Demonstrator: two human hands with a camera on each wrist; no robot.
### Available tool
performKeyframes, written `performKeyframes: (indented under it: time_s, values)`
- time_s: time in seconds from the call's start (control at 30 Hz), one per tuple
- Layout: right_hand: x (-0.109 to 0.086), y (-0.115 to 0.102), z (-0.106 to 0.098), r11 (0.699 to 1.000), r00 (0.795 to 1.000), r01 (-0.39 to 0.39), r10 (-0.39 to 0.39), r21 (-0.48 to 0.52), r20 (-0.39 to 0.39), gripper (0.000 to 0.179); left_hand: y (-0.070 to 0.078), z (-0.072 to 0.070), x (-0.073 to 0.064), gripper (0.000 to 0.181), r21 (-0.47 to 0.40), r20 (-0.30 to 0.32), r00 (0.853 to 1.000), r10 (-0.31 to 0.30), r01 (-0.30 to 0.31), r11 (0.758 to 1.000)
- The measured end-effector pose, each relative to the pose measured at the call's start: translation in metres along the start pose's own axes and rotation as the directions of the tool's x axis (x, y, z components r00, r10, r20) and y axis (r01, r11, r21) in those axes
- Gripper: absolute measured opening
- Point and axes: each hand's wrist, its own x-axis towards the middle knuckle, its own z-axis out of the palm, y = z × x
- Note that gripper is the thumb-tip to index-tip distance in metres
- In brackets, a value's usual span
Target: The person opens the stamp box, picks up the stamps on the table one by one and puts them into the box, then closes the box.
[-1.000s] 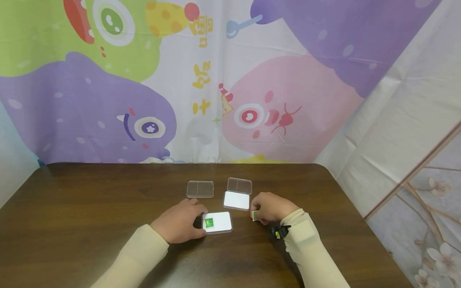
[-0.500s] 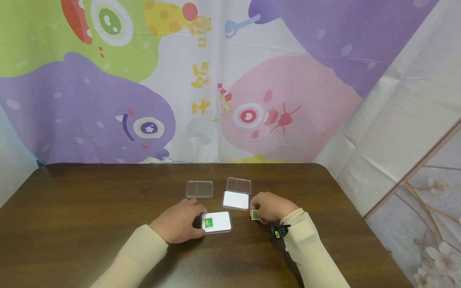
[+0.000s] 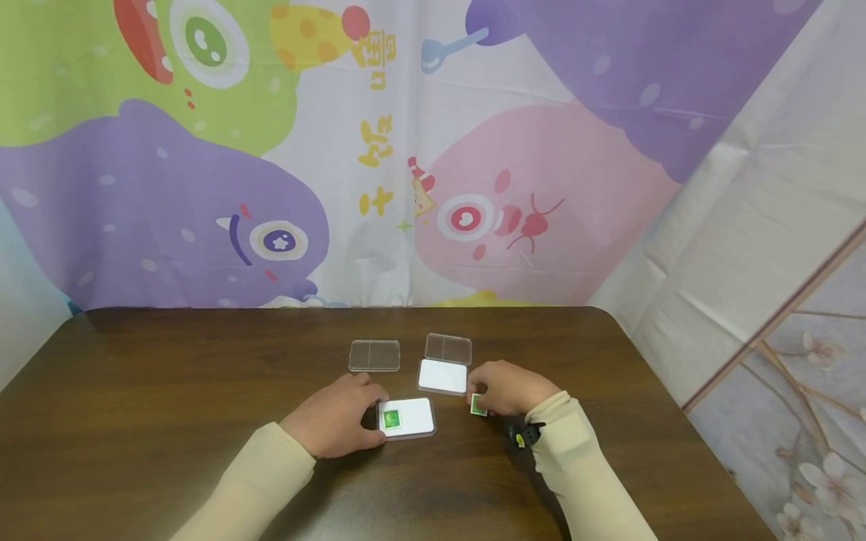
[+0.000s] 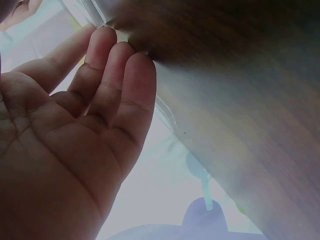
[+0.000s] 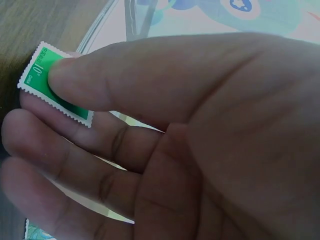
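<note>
A shallow clear plastic case (image 3: 435,422) with a white card (image 3: 418,415) in it lies on the table. One green stamp (image 3: 392,418) rests on the card's left part. My left hand (image 3: 334,417) holds that case by its left end, thumb at the near corner and fingers at the far one. My right hand (image 3: 510,389), to the right of the case, pinches a second green stamp (image 5: 40,70) between thumb and forefinger; "10" and "CHINA" are printed on it. Its other fingers are loosely bent. A corner of a patterned stamp (image 5: 37,233) shows below them in the right wrist view.
Behind the case stands an opened clear case (image 3: 449,348) with a white card (image 3: 443,374) in its near half. A loose clear lid (image 3: 375,355) lies to its left. A printed cartoon cloth (image 3: 379,255) hangs along the brown table's (image 3: 169,391) far edge.
The stamp in my right hand has shifted slightly left and shows a little more of its green face. My left hand and the case keep their places.
</note>
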Motion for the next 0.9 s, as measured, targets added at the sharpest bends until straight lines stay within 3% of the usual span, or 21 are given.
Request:
performKeyframes:
  time_s: [0.5,0.9]
  values:
    - [0.0004,-0.0008,-0.0005,0.996,0.998,-0.049,0.045,-0.068,-0.051,0.02,0.0007,-0.0007,-0.0007,0.041,-0.001,0.002,1.0,-0.008,0.008,1.0]
    - [0.0023,-0.0093,0.0,0.998,0.992,-0.008,0.0,-0.06,-0.127,0.026,0.0008,-0.0009,-0.0014,0.041,0.001,0.001,1.0,-0.008,0.008,1.0]
